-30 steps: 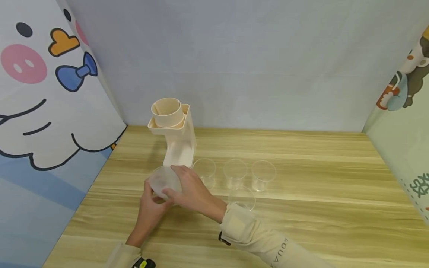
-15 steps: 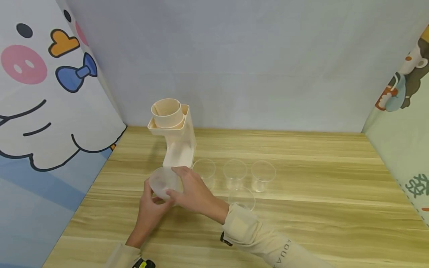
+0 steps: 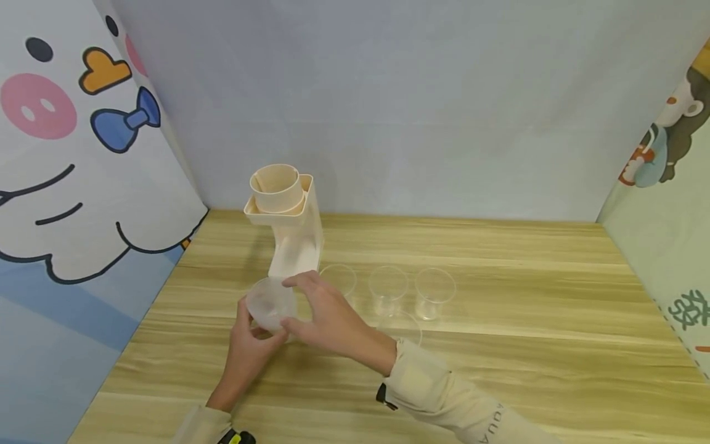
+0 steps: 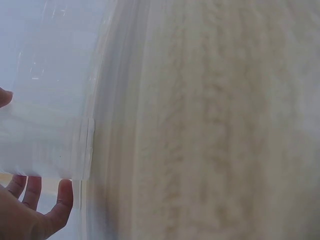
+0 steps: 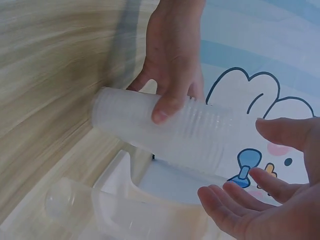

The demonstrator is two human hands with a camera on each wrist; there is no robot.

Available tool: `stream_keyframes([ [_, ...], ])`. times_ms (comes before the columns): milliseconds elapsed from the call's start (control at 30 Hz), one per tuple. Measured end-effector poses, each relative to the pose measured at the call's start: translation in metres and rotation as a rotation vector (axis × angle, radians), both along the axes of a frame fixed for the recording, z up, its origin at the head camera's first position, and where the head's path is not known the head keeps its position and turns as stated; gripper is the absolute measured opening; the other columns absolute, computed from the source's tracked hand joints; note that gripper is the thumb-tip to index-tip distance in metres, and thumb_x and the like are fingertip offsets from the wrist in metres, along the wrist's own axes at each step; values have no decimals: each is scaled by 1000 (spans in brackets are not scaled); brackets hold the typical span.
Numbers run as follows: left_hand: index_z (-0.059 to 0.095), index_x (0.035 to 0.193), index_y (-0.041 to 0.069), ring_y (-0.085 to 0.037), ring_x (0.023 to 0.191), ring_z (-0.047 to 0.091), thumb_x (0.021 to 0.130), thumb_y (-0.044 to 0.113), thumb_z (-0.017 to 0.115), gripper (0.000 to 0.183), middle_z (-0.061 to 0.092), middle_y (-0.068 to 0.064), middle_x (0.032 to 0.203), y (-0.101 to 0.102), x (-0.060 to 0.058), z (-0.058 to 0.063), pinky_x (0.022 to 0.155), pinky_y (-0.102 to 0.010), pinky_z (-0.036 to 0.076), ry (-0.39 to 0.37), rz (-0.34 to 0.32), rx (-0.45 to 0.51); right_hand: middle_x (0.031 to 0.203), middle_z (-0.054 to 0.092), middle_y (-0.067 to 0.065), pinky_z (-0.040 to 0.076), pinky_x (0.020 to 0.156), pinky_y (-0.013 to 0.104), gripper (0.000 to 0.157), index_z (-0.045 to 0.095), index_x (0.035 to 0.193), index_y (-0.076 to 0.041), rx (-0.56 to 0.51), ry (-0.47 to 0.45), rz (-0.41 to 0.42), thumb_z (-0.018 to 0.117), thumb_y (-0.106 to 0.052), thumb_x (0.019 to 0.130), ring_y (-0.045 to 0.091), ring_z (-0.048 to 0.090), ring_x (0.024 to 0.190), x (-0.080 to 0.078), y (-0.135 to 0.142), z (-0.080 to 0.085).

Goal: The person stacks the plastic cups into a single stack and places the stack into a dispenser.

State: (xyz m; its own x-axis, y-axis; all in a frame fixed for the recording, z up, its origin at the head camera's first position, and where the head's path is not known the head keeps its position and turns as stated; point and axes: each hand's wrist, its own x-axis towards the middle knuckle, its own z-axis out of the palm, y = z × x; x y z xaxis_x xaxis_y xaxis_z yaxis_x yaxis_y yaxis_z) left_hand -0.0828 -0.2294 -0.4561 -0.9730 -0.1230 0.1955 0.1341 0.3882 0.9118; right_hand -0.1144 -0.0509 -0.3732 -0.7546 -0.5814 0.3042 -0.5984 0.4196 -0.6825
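A stack of clear plastic cups (image 3: 266,308) leans with its open end up and toward the camera. My left hand (image 3: 248,348) grips it from the side, its thumb and fingers round the cups (image 5: 150,122), as the right wrist view also shows. At the stack's rim, my right hand (image 3: 335,317) has its thumb and fingers spread apart. In the right wrist view those fingertips (image 5: 210,197) stand just off the stack's end, with nothing between them and the thumb. The left wrist view shows the stack large, with left-hand fingers (image 4: 62,200) below it.
Just behind the stack stands a cream cup dispenser (image 3: 299,243) with a round tube (image 3: 278,194) on top. Three clear cups stand in a row to its right, including a middle cup (image 3: 388,287) and a right-hand cup (image 3: 436,287). Another cup (image 3: 407,327) sits nearer, partly behind my right arm.
My right hand has drawn slightly to the right, with its fingers and thumb spread wider at the rim. The left hand and the stack have hardly moved.
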Motion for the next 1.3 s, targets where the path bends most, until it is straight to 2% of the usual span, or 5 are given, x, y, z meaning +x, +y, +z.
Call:
stream_keyframes([
  [267,32,135,-2,-15,105,47,73,-3,76,75,47,-18,127,0,0,-1,78,-26,51,17,4,-2,123,56,8,43,96,32,45,56,120,-4,-34,44,16,74,-14,80,20,52,115,7,11,3],
  [667,32,134,-1,-25,108,49,74,-2,76,75,47,-21,125,1,0,0,78,-28,51,19,6,10,119,59,5,43,97,35,43,58,118,-4,-60,22,29,75,-14,79,19,52,114,11,29,4],
  [1000,33,134,-1,-15,105,48,73,-2,76,74,49,-18,123,2,1,2,78,-29,51,12,22,-5,119,59,4,42,98,37,43,59,117,-5,-69,-25,4,77,-14,79,18,51,116,16,45,9],
  [1300,34,134,0,-22,105,49,73,-3,75,74,49,-19,122,3,1,2,77,-28,51,10,21,12,118,60,0,43,96,36,46,60,117,-8,-92,-36,-42,79,-16,76,13,51,115,16,63,5],
])
